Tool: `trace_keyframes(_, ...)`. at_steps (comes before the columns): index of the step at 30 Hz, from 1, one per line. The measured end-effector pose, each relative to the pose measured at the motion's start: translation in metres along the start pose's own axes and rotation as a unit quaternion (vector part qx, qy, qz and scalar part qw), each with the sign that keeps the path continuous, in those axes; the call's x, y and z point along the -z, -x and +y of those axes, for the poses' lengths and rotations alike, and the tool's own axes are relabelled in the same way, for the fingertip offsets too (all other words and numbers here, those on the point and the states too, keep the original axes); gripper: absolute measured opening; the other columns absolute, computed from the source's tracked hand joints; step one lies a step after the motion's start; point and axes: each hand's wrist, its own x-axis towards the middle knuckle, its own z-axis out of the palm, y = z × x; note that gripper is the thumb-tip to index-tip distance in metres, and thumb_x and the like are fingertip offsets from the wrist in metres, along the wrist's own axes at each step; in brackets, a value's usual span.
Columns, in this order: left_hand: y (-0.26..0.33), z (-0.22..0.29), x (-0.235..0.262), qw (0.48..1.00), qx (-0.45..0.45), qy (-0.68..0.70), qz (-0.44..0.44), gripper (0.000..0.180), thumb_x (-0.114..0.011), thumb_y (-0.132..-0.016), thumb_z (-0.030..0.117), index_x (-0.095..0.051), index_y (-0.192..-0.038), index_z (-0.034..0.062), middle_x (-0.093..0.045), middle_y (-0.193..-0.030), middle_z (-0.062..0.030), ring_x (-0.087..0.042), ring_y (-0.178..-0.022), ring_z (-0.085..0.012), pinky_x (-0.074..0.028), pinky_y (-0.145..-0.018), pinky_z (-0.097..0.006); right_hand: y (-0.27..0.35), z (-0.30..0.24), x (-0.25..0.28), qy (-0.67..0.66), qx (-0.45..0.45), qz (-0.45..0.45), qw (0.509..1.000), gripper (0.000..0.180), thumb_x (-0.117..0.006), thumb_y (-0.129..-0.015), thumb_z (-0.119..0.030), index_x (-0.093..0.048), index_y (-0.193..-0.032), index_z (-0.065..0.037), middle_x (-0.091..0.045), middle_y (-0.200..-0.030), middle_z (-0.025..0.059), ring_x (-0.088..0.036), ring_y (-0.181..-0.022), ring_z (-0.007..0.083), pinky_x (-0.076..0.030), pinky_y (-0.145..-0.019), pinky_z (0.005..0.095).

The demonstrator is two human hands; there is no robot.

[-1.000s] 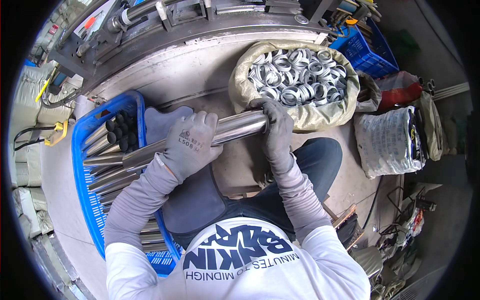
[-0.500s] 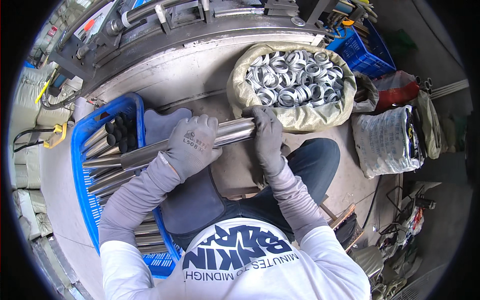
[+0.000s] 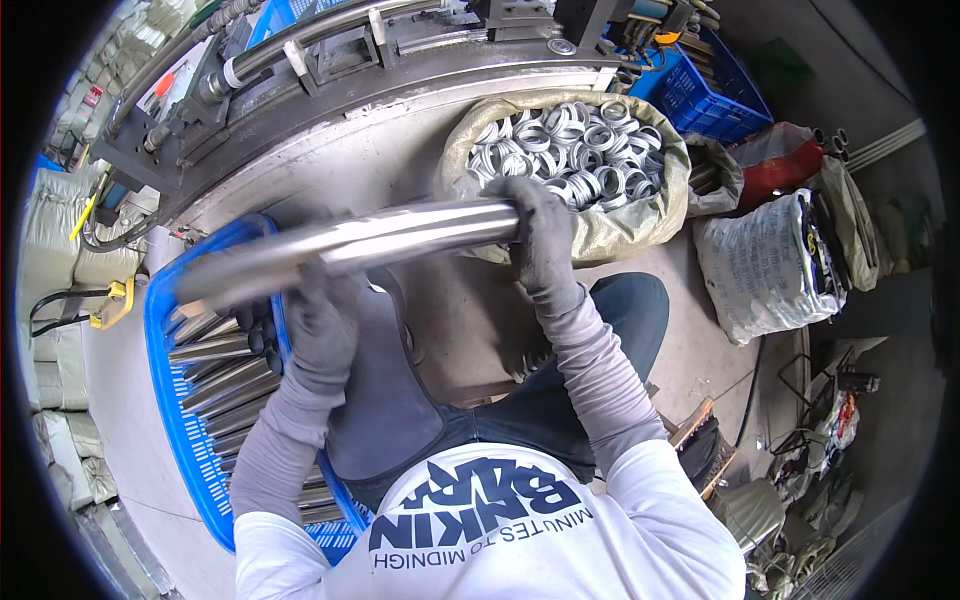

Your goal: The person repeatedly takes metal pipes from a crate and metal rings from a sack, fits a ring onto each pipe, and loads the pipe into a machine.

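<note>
A small bundle of shiny metal tubes [image 3: 400, 235] is held level in front of me, its left end smeared by motion. My right hand [image 3: 543, 235], in a grey glove, is closed round the bundle's right end. Further left, my gloved left hand [image 3: 325, 325] grips the tubes from below; its fingers are partly hidden and blurred. Under the bundle's left end stands a blue plastic basket [image 3: 165, 390] filled with more metal tubes [image 3: 225, 400], some with dark open ends. A grey pad [image 3: 385, 420] lies over my left thigh, beside the basket.
Beyond my right hand stands a woven sack [image 3: 620, 235] full of silvery metal rings [image 3: 570, 150]. A machine bench [image 3: 400, 75] runs along the far side. At the right are a blue crate [image 3: 725, 105] and a white printed sack [image 3: 760, 265].
The tubes have lifted off the basket, their left end rising and blurring. My left hand has moved from on top of the bundle to underneath, while my right keeps its end.
</note>
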Motion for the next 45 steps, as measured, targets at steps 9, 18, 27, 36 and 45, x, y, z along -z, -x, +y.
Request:
trace_keyframes(9,-0.067,0.109,-0.059,0.843,0.053,-0.531,-0.067,0.037,-0.080,-0.089,0.016,-0.068,-0.121,0.0007,-0.072,-0.098,-0.0087,-0.071,-0.093,-0.0217,-0.056,-0.082,-0.038,0.021,0.146,0.017,0.358,-0.179,-0.104,0.910,0.040,-0.077,-0.088,-0.040,-0.077,-0.115,-0.011,-0.065,-0.135,0.0206,-0.056,-0.133,0.0421,-0.045,-0.110,0.0531)
trace_keyframes(18,-0.013,0.029,-0.043,0.632,-0.092,-0.712,-0.291,0.047,-0.081,-0.074,0.028,-0.067,-0.115,0.0091,-0.065,-0.092,-0.0124,-0.067,-0.086,-0.0344,-0.050,-0.077,-0.047,0.028,0.043,0.042,-0.706,-0.316,0.008,0.633,0.021,-0.067,-0.100,-0.011,-0.068,-0.109,0.008,-0.071,-0.127,0.0223,-0.072,-0.112,0.0279,-0.059,-0.100,0.0399)
trace_keyframes(27,-0.016,0.032,-0.044,0.642,-0.093,-0.701,-0.297,0.049,-0.082,-0.072,0.025,-0.068,-0.116,0.0087,-0.066,-0.094,-0.0127,-0.067,-0.088,-0.0348,-0.051,-0.078,-0.047,0.037,0.037,0.036,-0.722,-0.293,-0.027,0.627,0.054,-0.071,-0.099,-0.023,-0.059,-0.141,0.009,-0.069,-0.135,0.0234,-0.069,-0.122,0.0303,-0.053,-0.112,0.0409)
trace_keyframes(36,-0.018,0.028,-0.046,0.648,-0.106,-0.696,-0.290,0.045,-0.081,-0.074,0.025,-0.067,-0.113,0.0086,-0.066,-0.091,-0.0131,-0.067,-0.085,-0.0357,-0.052,-0.077,-0.048,0.026,-0.015,0.023,-0.248,-0.150,-0.043,0.956,0.038,-0.053,-0.108,-0.025,-0.067,-0.129,0.003,-0.074,-0.119,0.0126,-0.068,-0.110,0.0243,-0.051,-0.095,0.0360)
trace_keyframes(45,-0.021,0.025,-0.050,0.626,-0.093,-0.712,-0.302,0.039,-0.081,-0.074,0.025,-0.065,-0.106,0.0087,-0.065,-0.090,-0.0122,-0.067,-0.084,-0.0350,-0.053,-0.075,-0.047,0.026,-0.025,0.008,-0.120,-0.061,0.097,0.986,0.028,-0.051,-0.103,-0.013,-0.070,-0.112,0.005,-0.074,-0.106,0.0184,-0.073,-0.095,0.0317,-0.056,-0.089,0.0379)
